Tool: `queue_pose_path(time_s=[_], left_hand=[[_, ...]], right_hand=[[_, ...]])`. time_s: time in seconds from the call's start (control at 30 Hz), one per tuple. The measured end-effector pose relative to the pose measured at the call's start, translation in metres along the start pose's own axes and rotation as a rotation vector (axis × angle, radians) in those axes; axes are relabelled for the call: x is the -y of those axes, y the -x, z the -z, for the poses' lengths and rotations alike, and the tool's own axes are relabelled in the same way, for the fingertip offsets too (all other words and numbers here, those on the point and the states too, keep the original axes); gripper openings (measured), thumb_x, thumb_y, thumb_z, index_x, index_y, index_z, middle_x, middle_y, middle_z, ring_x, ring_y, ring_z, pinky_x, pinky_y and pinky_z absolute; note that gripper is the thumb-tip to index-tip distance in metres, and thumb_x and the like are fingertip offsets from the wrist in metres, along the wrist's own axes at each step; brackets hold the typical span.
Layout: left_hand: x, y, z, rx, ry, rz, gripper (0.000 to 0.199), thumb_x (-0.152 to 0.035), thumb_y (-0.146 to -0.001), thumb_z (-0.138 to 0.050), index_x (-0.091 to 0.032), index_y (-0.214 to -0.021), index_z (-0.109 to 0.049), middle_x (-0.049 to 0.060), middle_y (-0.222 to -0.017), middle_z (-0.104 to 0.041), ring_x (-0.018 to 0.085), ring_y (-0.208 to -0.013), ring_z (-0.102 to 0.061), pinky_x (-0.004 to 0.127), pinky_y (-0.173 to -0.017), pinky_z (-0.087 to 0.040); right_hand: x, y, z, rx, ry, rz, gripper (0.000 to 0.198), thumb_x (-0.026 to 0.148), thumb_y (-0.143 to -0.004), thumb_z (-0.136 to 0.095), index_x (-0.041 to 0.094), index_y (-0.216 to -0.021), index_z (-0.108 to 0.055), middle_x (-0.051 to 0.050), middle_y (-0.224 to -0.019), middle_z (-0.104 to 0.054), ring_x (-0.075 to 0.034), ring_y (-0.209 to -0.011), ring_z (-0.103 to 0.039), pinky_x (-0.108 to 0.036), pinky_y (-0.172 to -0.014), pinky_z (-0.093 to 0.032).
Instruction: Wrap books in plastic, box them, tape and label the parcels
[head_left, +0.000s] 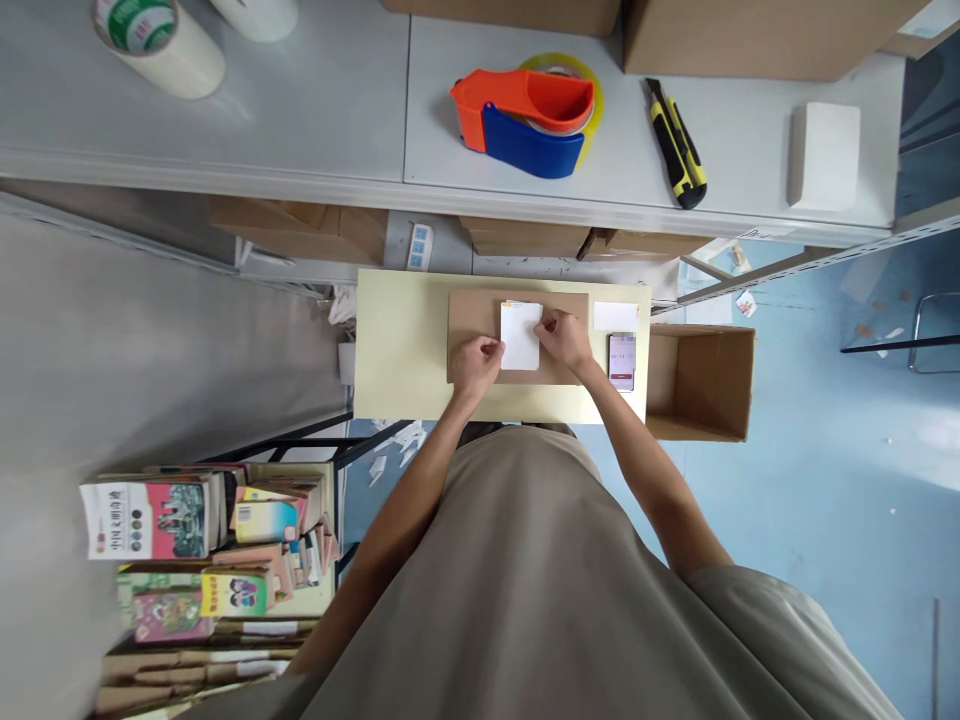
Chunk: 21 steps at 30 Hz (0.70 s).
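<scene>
A flat brown cardboard box (474, 318) lies on the pale yellow table (401, 345) in front of me. Over its top is a white label sheet (519, 340), roughly square, with a small orange print at its upper edge. My left hand (477, 366) pinches the lower left edge of the sheet between thumb and fingers. At the upper right edge, my right hand (565, 338) has its fingers closed on the sheet too. Whether the sheet lies fully flat on the box I cannot tell. Right of the box are a phone (622, 362) with a lit screen and a white paper slip (615, 316).
On the shelf above lie an orange and blue tape dispenser (525, 115), a yellow and black utility knife (676, 145) and a white block (825, 155). An open carton (712, 385) stands right of the table. Stacked books (180, 520) sit at lower left.
</scene>
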<state>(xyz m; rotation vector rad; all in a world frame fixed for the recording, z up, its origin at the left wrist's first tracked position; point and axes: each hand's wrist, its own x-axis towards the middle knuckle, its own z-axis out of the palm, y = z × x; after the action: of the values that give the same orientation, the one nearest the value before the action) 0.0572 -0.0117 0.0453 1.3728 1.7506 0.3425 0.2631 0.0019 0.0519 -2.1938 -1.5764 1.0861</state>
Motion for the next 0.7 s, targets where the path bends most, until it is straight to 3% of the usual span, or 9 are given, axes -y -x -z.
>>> queue_pose_path(time_s=[0.7], left_hand=[[-0.011,0.001,-0.005,-0.018,-0.199,0.01,0.021,-0.031,-0.101,-0.066,-0.022,-0.096,-0.085,0.01,-0.102,-0.086,0.029,-0.095,-0.079,0.036,-0.086,-0.053]], right_hand=[[0.019,0.01,-0.008,-0.048,0.277,-0.068,0.028,0.019,-0.102,-0.055,0.013,-0.114,-0.079,-0.021,-0.114,-0.083,-0.036,-0.105,-0.078,-0.04,-0.089,-0.057]])
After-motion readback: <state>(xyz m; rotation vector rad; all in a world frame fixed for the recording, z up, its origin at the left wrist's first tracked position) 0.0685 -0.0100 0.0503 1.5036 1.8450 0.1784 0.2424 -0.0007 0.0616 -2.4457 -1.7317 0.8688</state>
